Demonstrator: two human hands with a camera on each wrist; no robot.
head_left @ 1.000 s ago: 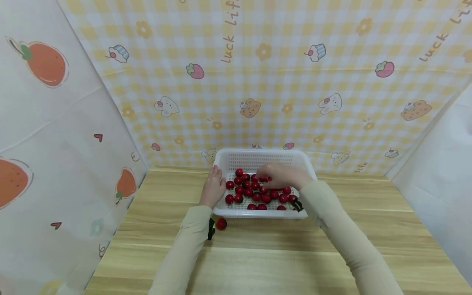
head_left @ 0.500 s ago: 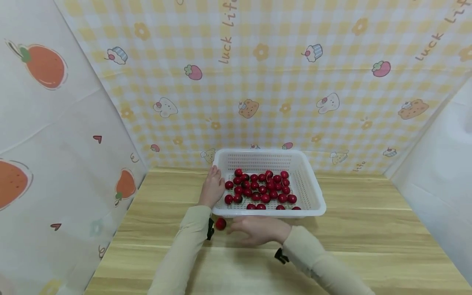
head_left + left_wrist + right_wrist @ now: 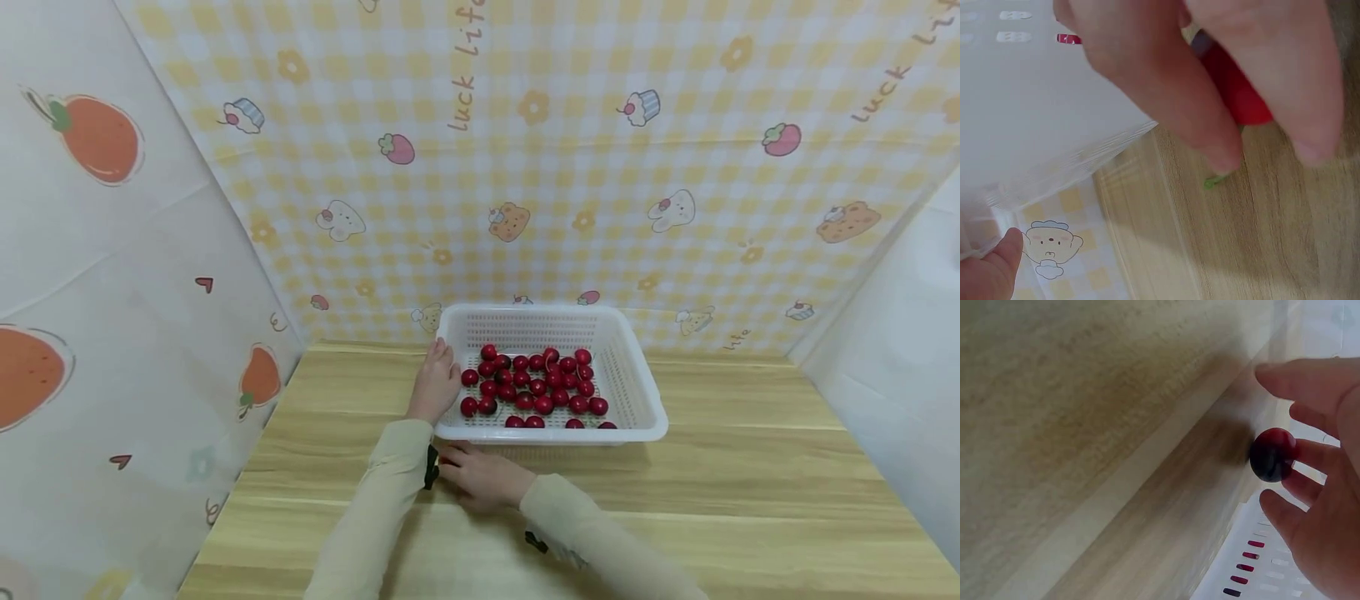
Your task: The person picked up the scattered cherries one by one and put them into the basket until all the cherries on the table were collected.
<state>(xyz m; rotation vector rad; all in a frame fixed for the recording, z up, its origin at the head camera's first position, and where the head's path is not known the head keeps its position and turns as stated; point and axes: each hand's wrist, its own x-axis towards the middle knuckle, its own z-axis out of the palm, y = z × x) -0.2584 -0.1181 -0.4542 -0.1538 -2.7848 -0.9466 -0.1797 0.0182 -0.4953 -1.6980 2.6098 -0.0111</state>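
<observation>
A white plastic basket (image 3: 651,400) with slotted walls holds several red cherries (image 3: 559,397) with dark patches. At its left side, my left hand (image 3: 435,385) holds the rim, with the thumb toward the inside and a fingertip (image 3: 1011,242) along the outer wall. My right hand (image 3: 483,477) is low in front of the basket, close to the left wrist. A loose cherry (image 3: 1272,455) lies at its fingers; the thumb stands apart from the fruit in the right wrist view. In the left wrist view, fingers straddle this cherry (image 3: 1235,90), and its green stem (image 3: 1212,182) shows below.
The basket stands on a wood-grain table (image 3: 750,475), near its back edge. Behind rises a yellow checked cloth (image 3: 555,175) with cartoon prints. White printed sheets (image 3: 150,333) close off the left and right sides. A black strap (image 3: 431,467) sits at the left wrist.
My right hand has come out of the basket, down to the table in front, then left to the loose cherry. My left hand has stayed at the basket's rim.
</observation>
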